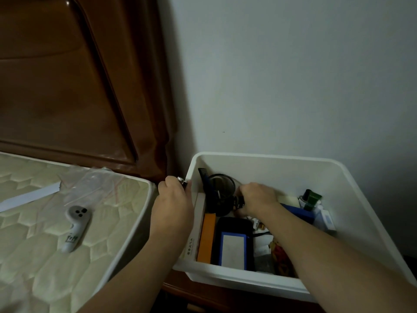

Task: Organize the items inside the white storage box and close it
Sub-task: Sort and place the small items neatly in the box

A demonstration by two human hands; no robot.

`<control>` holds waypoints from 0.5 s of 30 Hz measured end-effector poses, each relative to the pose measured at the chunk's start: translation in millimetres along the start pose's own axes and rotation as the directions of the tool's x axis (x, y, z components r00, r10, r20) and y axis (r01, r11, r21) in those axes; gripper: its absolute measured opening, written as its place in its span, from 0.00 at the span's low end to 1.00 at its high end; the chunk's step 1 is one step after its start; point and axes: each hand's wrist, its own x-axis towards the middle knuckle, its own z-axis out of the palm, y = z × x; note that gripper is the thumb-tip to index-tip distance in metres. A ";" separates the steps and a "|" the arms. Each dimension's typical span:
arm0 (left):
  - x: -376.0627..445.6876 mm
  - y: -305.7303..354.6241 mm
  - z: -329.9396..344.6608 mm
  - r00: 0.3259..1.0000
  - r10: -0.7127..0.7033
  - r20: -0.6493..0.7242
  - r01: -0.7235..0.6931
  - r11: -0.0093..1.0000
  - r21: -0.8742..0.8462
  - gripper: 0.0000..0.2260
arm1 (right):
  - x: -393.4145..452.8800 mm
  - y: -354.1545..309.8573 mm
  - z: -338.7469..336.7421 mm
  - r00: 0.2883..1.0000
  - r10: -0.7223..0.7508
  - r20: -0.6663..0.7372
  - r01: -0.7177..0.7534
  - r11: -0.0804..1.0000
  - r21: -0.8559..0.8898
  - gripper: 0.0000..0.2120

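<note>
Beside the bed (67,233), my left hand (173,197) pinches a small metal item at the box (282,161) rim while my right hand (257,197) grips dark clutter inside, still sorting; next, seat both, then find the unseen lid.

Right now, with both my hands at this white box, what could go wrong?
The white storage box seems to overhang the wooden stand's front edge; leaning on its left rim could tip it. The right hand is wedged beside the black mesh cup, so pulling back might topple the cup and the dark comb. The left hand grips a small metal item at the rim; it may drop outside.
</note>
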 end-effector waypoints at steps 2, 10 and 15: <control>0.3 -0.3 -0.1 1.000 -0.004 -0.001 0.004 1.000 -0.010 0.11 | 0.3 -1.9 2.1 1.000 0.000 -0.025 0.000 1.000 -0.009 0.25; 1.5 -2.0 1.4 0.999 -0.029 0.014 0.030 0.998 -0.048 0.11 | 3.3 -2.5 4.2 0.996 0.060 -0.070 -0.058 0.998 0.022 0.15; 1.4 -3.7 1.0 0.999 -0.023 0.026 0.025 0.998 -0.059 0.12 | 6.6 5.9 4.0 0.996 0.078 -0.040 -0.075 0.995 0.072 0.13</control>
